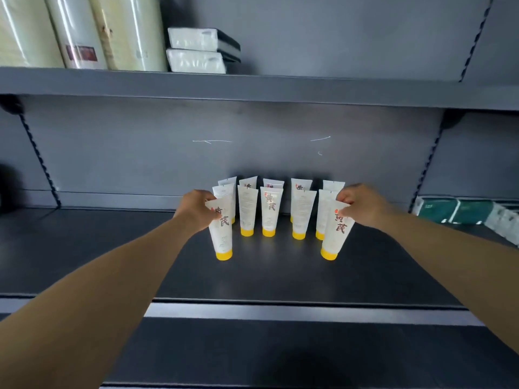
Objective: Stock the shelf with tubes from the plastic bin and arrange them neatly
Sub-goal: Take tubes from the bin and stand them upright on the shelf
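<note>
Third row started, two tubes in.
Left hand (196, 210) pinching near-left tube (222, 231); right hand (362, 204) pinching near-right tube (335, 234); middle gaps unfilled.

The back-row tubes (301, 186) show only their crimped tops; the rows in front cover their bodies and caps. The left hand (196, 210) covers the upper left edge of the front left tube (222, 234), and its fingertips lie out of sight behind that tube. The right hand (362, 204) covers the top right corner of the front right tube (335, 234). The small print on the tubes is too fine to read. The tall wrapped rolls (75, 32) on the upper shelf are cut off by the top and left edges. The green packs (463, 210) at right run off the right edge, their print blurred. Both forearms leave at the lower corners.
</note>
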Motion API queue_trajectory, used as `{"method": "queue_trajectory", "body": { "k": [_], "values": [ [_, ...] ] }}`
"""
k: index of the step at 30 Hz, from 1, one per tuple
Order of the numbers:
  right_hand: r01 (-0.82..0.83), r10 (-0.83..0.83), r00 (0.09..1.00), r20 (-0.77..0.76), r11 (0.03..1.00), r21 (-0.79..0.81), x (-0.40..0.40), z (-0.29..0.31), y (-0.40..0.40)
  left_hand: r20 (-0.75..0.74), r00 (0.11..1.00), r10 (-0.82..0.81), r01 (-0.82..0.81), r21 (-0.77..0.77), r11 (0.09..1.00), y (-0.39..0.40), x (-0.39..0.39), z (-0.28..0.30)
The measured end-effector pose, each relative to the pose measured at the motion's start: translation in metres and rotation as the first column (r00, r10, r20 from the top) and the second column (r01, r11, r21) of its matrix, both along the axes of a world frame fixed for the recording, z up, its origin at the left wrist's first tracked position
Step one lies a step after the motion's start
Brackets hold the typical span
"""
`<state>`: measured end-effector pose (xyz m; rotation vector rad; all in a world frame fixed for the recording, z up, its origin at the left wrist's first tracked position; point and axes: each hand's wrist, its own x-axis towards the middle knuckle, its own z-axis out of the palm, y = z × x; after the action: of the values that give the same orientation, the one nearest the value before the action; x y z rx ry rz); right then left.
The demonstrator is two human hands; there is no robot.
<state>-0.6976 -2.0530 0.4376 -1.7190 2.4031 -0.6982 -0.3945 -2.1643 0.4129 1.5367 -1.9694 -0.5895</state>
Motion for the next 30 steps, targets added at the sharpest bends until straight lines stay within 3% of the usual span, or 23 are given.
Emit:
{"method": "queue_trajectory", "body": {
  "k": [8, 17, 30],
  "values": [
    [-0.025, 0.031, 0.996, -0.086, 0.998, 0.063, -0.017, -0.013, -0.047, 0.009, 0.999, 0.051, -0.052, 0.031, 0.998, -0.043, -0.015, -0.012],
    [-0.031, 0.04, 0.996, -0.077, 0.993, 0.116, -0.027, -0.023, -0.062, 0.091, 0.994, 0.065, -0.067, 0.023, 0.997, -0.063, -0.024, -0.022],
    [-0.06, 0.07, 0.995, -0.075, 0.989, 0.137, -0.032, -0.024, -0.07, 0.072, 0.993, 0.096, -0.099, 0.036, 0.994, -0.083, -0.028, -0.033]
  ]
}}
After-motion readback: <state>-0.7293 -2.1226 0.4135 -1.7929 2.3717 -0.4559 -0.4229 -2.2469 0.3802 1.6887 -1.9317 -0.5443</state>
